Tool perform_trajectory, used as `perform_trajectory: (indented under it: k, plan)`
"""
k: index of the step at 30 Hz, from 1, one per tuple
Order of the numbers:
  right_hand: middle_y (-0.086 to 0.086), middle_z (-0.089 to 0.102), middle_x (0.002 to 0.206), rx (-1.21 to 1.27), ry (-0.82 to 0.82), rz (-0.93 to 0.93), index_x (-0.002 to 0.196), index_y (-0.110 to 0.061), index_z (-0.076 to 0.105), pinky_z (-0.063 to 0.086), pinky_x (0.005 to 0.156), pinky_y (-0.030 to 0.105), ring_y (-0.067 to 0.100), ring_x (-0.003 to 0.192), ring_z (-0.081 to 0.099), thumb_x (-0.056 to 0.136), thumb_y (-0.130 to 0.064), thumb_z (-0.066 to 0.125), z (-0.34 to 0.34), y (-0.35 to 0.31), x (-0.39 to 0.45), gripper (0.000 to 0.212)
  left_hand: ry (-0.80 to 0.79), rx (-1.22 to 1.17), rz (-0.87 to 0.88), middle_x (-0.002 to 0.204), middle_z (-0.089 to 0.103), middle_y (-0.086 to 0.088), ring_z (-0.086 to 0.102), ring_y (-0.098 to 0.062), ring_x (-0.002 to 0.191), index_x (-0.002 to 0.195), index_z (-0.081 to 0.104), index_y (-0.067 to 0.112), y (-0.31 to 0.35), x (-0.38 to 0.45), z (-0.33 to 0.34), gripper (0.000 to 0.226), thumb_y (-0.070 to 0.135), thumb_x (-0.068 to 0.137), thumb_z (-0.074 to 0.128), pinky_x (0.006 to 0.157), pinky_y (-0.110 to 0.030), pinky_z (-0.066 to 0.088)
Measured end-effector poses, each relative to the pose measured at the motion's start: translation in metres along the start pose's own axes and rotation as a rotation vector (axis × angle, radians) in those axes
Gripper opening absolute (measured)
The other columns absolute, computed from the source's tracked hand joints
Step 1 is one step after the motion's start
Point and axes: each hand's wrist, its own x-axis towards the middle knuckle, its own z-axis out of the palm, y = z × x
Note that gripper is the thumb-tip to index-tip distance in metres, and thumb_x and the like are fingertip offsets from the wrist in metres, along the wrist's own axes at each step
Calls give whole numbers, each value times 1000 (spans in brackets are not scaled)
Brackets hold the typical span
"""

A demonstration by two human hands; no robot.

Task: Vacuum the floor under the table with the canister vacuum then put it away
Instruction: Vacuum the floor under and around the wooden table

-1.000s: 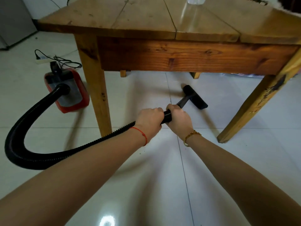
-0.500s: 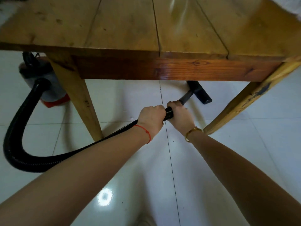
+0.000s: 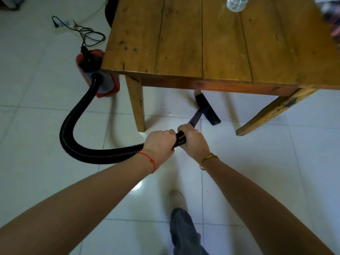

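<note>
Black ribbed hose (image 3: 103,153) clamped in both grips, left hand (image 3: 159,142) behind right hand (image 3: 193,139); nozzle (image 3: 207,109) at frame centre under desk (image 3: 202,43) edge. Risks snagging nearby desk leg (image 3: 136,105), or tugging red canister (image 3: 97,74), centre-left, over.

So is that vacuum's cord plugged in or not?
Cannot tell. The cord runs from the vacuum across the floor to a white power strip, but the plug itself is too small to make out.

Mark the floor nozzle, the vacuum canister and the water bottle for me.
floor nozzle (image 3: 207,109): head view, on its black head's top face.
vacuum canister (image 3: 107,83): head view, on its grey front panel beside the hose socket.
water bottle (image 3: 235,3): head view, on its clear lower body.
</note>
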Motion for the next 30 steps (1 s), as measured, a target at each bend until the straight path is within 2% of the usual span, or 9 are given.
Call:
perform_trajectory:
  k: [6,12,17,23,27,30]
  plan:
    - [9,59,105,34,-114,-18,101,-9,58,50,69,30,28,79,62,81,-15,66,-4,-45,-35,22,-71,-3,-14,97,65,-5,64,-25,83,110,49,10,-13,-56,-13,22,21,91,51,62,-30,38]
    - [8,59,104,76,-124,-6,100,-10,57,47,69,26,25,77,61,81,-13,66,-12,-55,-41,21,-95,12,4,98,65,-6,64,-27,84,110,49,10,-16,-66,-27,23,23,91,51,62,-30,38]
    - [6,60,97,86,-107,39,95,-10,57,52,69,34,25,75,60,80,-14,65,-37,-28,-21,17,-82,14,17,99,64,-6,64,-26,85,111,50,9,2,-27,-43,23,20,91,51,62,-30,37]
    - [3,61,84,10,-159,111,87,-11,55,48,63,27,21,72,60,82,-20,65,-77,27,15,14,-76,-33,24,103,65,-6,63,-26,91,114,51,9,38,38,-56,24,17,91,52,65,-30,37]
    - [2,62,81,-73,-154,128,89,-13,55,51,67,27,19,72,62,89,-24,60,-92,59,33,13,-74,-58,27,106,64,-6,64,-25,93,116,51,9,59,74,-65,26,17,92,54,66,-30,38]
    - [-3,57,80,-132,-142,123,94,-13,56,39,63,16,13,69,55,92,-25,59,-99,72,41,13,-85,-71,29,107,64,-6,63,-24,93,118,50,8,67,89,-70,28,18,92,53,67,-30,39]
